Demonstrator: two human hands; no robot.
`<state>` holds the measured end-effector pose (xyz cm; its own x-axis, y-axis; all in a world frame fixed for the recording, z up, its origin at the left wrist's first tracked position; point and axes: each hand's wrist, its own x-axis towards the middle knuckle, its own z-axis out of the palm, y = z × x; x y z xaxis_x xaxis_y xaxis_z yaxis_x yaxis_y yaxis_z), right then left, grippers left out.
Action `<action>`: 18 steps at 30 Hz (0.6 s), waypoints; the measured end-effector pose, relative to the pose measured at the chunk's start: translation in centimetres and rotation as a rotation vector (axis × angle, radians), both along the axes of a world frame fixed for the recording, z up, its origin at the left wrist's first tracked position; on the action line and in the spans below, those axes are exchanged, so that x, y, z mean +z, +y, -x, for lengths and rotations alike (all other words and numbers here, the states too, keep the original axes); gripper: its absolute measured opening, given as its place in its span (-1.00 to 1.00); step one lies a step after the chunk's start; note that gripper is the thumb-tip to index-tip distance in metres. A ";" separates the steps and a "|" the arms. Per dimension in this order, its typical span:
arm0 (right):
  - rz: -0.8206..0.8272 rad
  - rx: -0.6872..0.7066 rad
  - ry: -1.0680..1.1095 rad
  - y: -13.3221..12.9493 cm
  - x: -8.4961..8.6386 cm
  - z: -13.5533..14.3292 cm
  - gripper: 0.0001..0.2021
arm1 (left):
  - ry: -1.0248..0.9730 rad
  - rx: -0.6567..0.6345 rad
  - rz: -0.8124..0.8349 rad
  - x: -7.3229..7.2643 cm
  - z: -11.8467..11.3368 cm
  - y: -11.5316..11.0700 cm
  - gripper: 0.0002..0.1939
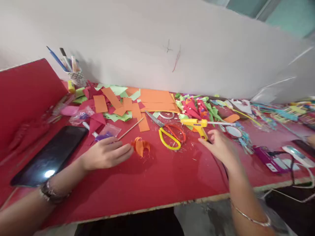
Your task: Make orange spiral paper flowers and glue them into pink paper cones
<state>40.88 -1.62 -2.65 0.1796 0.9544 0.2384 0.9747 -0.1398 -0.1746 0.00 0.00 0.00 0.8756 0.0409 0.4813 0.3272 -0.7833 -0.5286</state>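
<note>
My left hand [107,154] is over the red tabletop, palm down, its fingers stretched out to the right. Its fingertips come up to a curled orange paper shape [139,146]; whether they touch it I cannot tell. My right hand [222,146] has thumb and fingers apart around the handle end of a yellow glue gun [197,124]. A clear glue stick [220,123] sticks out of the gun's back. Scissors [169,134] with one yellow and one red handle lie between my hands. A thin wooden stick [130,128] lies beyond my left hand.
A black phone [52,154] lies at left, near a cup of pens [76,78]. Orange paper sheets [157,100] and coloured scraps lie along the wall. Small red and green paper figures [193,108] are piled behind the gun. A purple box [270,160] with cables is at right.
</note>
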 end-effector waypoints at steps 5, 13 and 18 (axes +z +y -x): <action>-0.044 0.095 -0.056 2.2 -1.3 0.6 -0.68 | -0.012 0.013 -0.027 0.6 0.2 -0.3 -0.88; -0.185 0.041 0.270 2.8 0.5 2.6 -0.68 | -0.136 0.101 0.040 1.0 1.3 0.3 -0.88; -0.242 0.115 0.219 0.1 4.6 7.5 -0.51 | -0.089 0.081 0.046 0.8 1.3 0.2 -0.86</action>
